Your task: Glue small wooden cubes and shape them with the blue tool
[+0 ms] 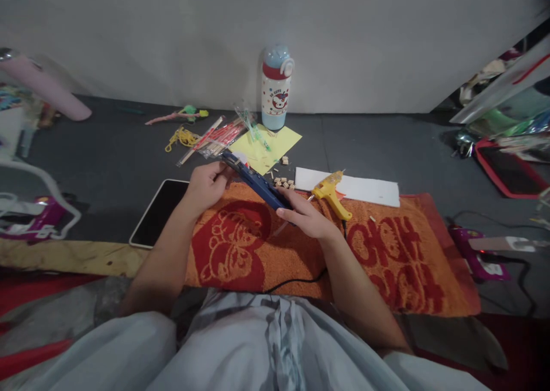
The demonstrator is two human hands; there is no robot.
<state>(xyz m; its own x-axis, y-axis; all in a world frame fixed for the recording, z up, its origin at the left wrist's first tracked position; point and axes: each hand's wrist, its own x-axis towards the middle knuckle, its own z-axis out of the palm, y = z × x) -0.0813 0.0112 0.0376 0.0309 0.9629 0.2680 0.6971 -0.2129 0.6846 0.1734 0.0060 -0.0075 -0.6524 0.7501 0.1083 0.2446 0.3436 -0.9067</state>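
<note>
My left hand (207, 186) is closed at the far left end of a long, slim dark-blue object (256, 184), its fingertips touching that end. At the near right end, my right hand (307, 213) grips the same object, thumb on the near side. It is held tilted above the orange towel (296, 265) and seen almost edge-on, so its kind is unclear. Small pale wooden pieces (283, 183) lie just behind it. To the right of my right hand, a yellow glue gun (330, 193) rests across a white strip (373, 189).
A tablet (160, 213) lies beside my left forearm. Behind my hands are yellow paper (283, 144), packaged sticks (223, 136), yellow cord (183, 137) and an upright bottle (275, 90). Purple devices (481, 256) with cables sit at the right and left. A red-cased phone (511, 167) lies far right.
</note>
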